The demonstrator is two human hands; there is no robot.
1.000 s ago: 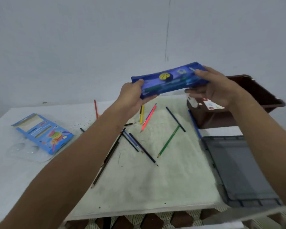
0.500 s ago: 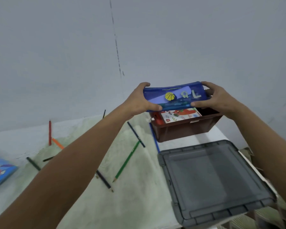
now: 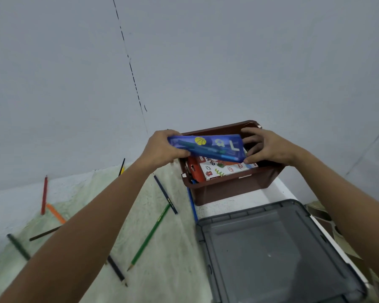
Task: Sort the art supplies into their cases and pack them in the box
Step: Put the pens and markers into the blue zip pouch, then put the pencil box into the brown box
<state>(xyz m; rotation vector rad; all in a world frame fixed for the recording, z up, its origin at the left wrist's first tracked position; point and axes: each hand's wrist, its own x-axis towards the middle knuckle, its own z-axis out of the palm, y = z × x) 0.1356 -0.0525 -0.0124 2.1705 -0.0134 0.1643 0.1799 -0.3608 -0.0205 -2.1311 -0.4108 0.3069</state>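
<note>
A translucent blue pencil case (image 3: 208,148) with a yellow ball sticker is held over the open brown box (image 3: 232,189). My left hand (image 3: 162,149) grips its left end and my right hand (image 3: 265,147) grips its right end. The case tilts down to the right, just above the box's contents. Inside the box lies a white and red crayon pack (image 3: 219,170). Several loose coloured pencils lie on the table, among them a green pencil (image 3: 150,236), a dark blue pencil (image 3: 165,194), a red pencil (image 3: 44,194) and an orange pencil (image 3: 56,214).
The grey box lid (image 3: 278,254) lies flat in front of the box at the right. A pale green mat (image 3: 166,270) covers the white table. A blue pencil (image 3: 192,205) lies against the box's front left. A grey wall stands behind. Cardboard (image 3: 319,213) shows beyond the table's right edge.
Both hands carried the blue pencil case right and down over the brown box. The view swung right, so the blue pencil packet at the left left the frame.
</note>
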